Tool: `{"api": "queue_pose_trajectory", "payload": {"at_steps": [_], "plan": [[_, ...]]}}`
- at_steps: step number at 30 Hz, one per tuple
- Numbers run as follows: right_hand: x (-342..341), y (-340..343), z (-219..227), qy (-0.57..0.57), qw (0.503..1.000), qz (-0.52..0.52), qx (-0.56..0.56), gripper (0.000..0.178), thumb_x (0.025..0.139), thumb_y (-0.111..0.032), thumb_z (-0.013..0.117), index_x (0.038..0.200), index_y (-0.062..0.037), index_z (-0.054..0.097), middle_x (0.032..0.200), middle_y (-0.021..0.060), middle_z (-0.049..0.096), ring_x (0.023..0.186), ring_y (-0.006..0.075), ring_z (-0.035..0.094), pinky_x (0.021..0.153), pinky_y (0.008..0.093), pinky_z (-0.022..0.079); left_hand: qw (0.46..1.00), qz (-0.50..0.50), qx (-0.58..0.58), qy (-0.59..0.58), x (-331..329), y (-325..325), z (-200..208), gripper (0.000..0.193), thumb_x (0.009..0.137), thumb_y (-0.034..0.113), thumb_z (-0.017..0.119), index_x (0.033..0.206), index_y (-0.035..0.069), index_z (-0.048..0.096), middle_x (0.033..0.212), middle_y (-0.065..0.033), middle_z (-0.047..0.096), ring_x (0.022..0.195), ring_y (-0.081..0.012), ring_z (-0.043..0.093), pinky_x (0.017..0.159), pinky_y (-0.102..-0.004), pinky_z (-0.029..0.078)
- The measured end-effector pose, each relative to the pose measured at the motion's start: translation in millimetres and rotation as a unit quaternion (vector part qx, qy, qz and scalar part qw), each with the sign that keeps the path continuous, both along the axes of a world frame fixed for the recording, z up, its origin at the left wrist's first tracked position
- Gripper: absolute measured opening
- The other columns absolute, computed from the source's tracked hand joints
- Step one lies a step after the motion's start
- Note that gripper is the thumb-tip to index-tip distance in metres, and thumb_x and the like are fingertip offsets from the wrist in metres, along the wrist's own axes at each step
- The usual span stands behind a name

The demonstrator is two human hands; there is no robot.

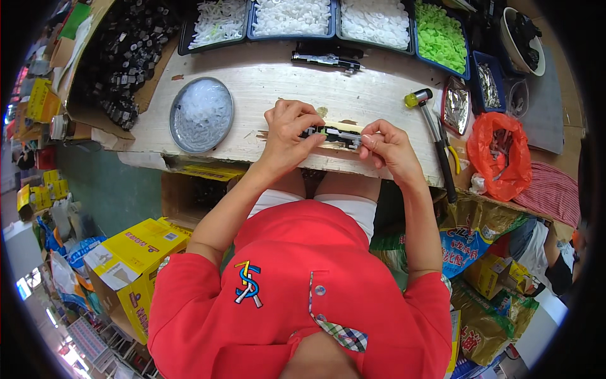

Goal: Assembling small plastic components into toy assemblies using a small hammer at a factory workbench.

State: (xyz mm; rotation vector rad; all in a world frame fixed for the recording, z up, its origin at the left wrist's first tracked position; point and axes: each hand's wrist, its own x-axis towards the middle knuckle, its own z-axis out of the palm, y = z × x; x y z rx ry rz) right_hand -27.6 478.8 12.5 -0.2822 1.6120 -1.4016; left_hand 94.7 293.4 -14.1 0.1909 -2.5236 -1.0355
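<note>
Near the front edge of the worktable [265, 76], a long narrow black and grey mechanical assembly [343, 136] lies between my two hands. My left hand [287, 131] is closed on its left end, thumb and fingers on either side. My right hand [388, 145] pinches at its right end; whether a small part sits between those fingertips is too small to tell. Just behind the assembly shows a pale strip [344, 126]. Farther back lies a similar black and silver assembly [327, 60], untouched.
Trays of white parts [293, 18] and green parts [440, 38] line the back. A round metal dish [201, 143] of translucent pieces stands left, beside a carton of black parts [129, 63]. A hammer [435, 129], pliers [454, 158] and an orange bag [486, 151] lie right.
</note>
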Motion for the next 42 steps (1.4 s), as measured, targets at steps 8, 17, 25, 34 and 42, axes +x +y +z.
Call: {"api": "queue_pose_trajectory", "payload": {"at_steps": [8,17,25,34,42], "plan": [[5.7,-9.5,1.6,0.031,0.999,0.007,0.02,0.006,0.087,-0.01,0.055,0.087,-0.004,0.054,0.063,0.001,0.058,0.048,0.0027,0.043,0.041,0.0165,0.033,1.0,0.011,0.002,-0.009,-1.0,1.4,0.3,0.023,0.062,0.013,0.072,0.084,0.01,0.066,0.091,-0.0002,0.056,0.094,-0.0191,0.045,0.083,-0.0341,0.028],[7.5,-10.8,0.5,0.058,0.998,0.004,0.036,0.007,0.086,-0.01,0.055,0.086,-0.0039,0.054,0.062,0.0006,0.057,0.049,0.0032,0.044,0.041,0.0177,0.034,1.0,0.022,0.007,-0.003,-0.2,1.8,-1.7,0.021,0.061,0.013,0.072,0.081,0.011,0.065,0.086,0.0004,0.054,0.089,-0.0182,0.045,0.08,-0.0332,0.028],[5.4,-12.8,0.2,0.082,0.992,-0.005,0.095,0.01,0.083,-0.01,0.059,0.084,-0.0036,0.051,0.06,0.002,0.056,0.051,0.0057,0.047,0.045,0.021,0.035,1.0,0.002,-0.004,0.005,-1.4,2.3,-1.3,0.01,0.061,0.01,0.071,0.066,0.012,0.063,0.082,0.0032,0.054,0.087,-0.0161,0.044,0.079,-0.0327,0.026],[-1.9,-12.6,-12.6,0.12,0.985,0.026,0.119,0.016,0.078,-0.012,0.062,0.079,-0.003,0.048,0.059,0.0039,0.054,0.051,0.0097,0.048,0.048,0.0251,0.039,1.0,-0.005,-0.001,0.009,-1.2,1.3,-4.7,0.011,0.06,0.009,0.072,0.064,0.012,0.062,0.082,0.0037,0.054,0.085,-0.016,0.044,0.077,-0.0328,0.026],[-0.6,-16.6,-5.4,0.218,0.966,0.039,0.133,0.023,0.075,-0.018,0.066,0.076,-0.0013,0.05,0.06,0.0076,0.058,0.054,0.0134,0.054,0.051,0.0269,0.041,1.0,-0.015,-0.002,0.001,-5.9,-1.3,-2.3,0.01,0.059,0.01,0.071,0.063,0.012,0.062,0.08,0.0048,0.053,0.084,-0.016,0.043,0.076,-0.0334,0.025]]}}
